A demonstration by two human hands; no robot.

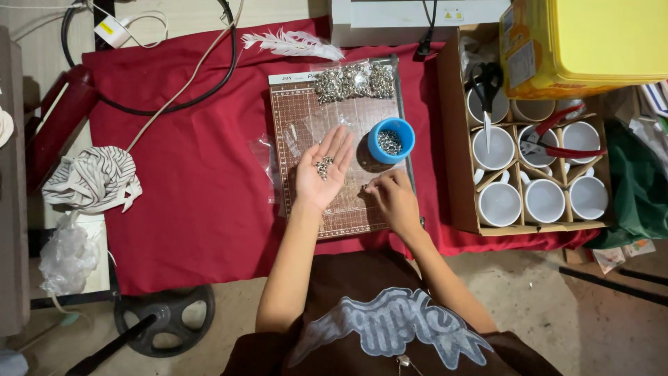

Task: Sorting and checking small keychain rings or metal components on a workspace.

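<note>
While my left hand [324, 167] lay palm up and spread flat over the brown cutting mat [306, 111], a little heap of tiny silver metal beads [323, 167] sat in the hollow of it. They looked hard, light and smooth, the sort that would roll off at the slightest tilt, so I judged a level, slightly cupped palm the safest carrier. My right hand [394, 198] rested on the mat just beside the left, fingertips drawn together over a few loose beads [364, 187]; whether it actually pinched one I could not tell, as the pieces were too small to see. A fingertip pinch, thumb against forefinger, seemed the only workable grip on pieces so small.

Just beyond my right hand stood a small blue cup [390, 140] with more beads in its bottom. At the mat's far edge lay a clear bag [353, 81] full of the same silver pieces. To the right, a cardboard box [456, 139] with dividers held white mugs [544, 200]; black-handled scissors [486, 87] stood in one, red-handled pliers [557, 143] lay across another.
</note>
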